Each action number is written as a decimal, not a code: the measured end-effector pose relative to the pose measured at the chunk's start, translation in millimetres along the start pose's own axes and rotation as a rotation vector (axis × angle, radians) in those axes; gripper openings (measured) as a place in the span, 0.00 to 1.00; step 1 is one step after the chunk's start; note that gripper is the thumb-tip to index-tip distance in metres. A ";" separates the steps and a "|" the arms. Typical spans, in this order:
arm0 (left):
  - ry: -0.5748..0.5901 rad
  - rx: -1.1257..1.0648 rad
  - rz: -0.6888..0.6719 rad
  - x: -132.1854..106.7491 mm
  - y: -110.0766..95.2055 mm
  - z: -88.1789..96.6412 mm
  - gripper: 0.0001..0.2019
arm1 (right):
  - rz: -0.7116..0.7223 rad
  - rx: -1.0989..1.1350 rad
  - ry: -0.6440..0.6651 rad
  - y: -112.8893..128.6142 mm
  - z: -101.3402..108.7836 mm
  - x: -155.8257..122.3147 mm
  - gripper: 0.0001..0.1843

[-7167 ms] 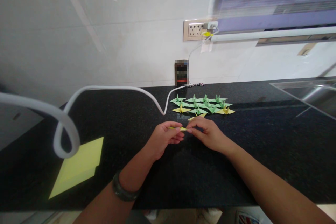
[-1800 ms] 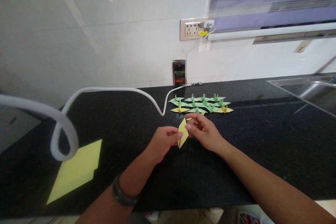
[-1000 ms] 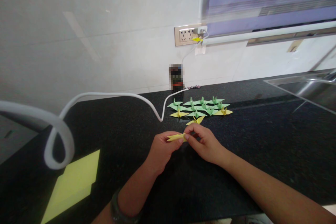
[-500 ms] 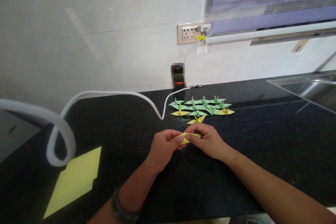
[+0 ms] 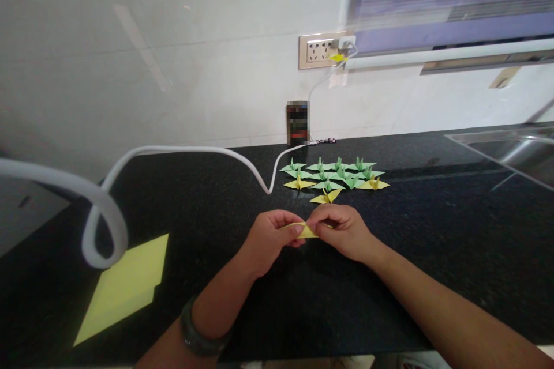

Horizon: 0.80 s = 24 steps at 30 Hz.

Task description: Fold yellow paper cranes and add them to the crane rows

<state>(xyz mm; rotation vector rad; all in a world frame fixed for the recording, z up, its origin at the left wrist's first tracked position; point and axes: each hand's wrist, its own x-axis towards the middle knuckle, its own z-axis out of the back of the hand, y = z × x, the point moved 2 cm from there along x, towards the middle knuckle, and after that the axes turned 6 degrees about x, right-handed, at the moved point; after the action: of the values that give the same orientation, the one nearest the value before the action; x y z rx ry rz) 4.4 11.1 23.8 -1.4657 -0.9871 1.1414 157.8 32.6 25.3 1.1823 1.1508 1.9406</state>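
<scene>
Between my two hands is a small piece of folded yellow paper, held above the dark countertop. My left hand pinches its left end, thumb on top. On the other end, my right hand is closed, with thumb and fingertips at the middle of the fold. Just beyond the hands sits a yellow paper crane. Behind it stand rows of green paper cranes, with a yellow crane at the left and another yellow crane at the right.
Yellow paper sheets lie at the left. A thick white cable loops over the left side and runs to a pixelated upright device against the wall. A wall socket holds a charger. At the far right is a metal sink.
My right thumb and fingertips have shifted on the folded paper, drawing together near its middle. My left hand keeps its pinch. The whole view has shifted slightly.
</scene>
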 end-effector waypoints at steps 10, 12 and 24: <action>-0.031 0.002 -0.001 2.5 1.6 0.5 0.11 | 0.133 -0.116 0.055 1.3 0.7 0.0 0.07; -0.080 0.052 -0.033 2.7 0.3 0.7 0.11 | 0.095 -0.112 0.025 0.8 0.5 -0.5 0.07; -0.188 0.356 -0.229 1.3 0.9 3.0 0.10 | 0.001 -0.198 0.029 2.4 -0.6 2.6 0.07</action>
<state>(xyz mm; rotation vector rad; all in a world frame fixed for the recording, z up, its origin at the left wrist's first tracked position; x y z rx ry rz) 1.7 12.8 22.5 -0.9513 -0.9903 1.2272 156.0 33.3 28.3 1.0534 0.9472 2.0254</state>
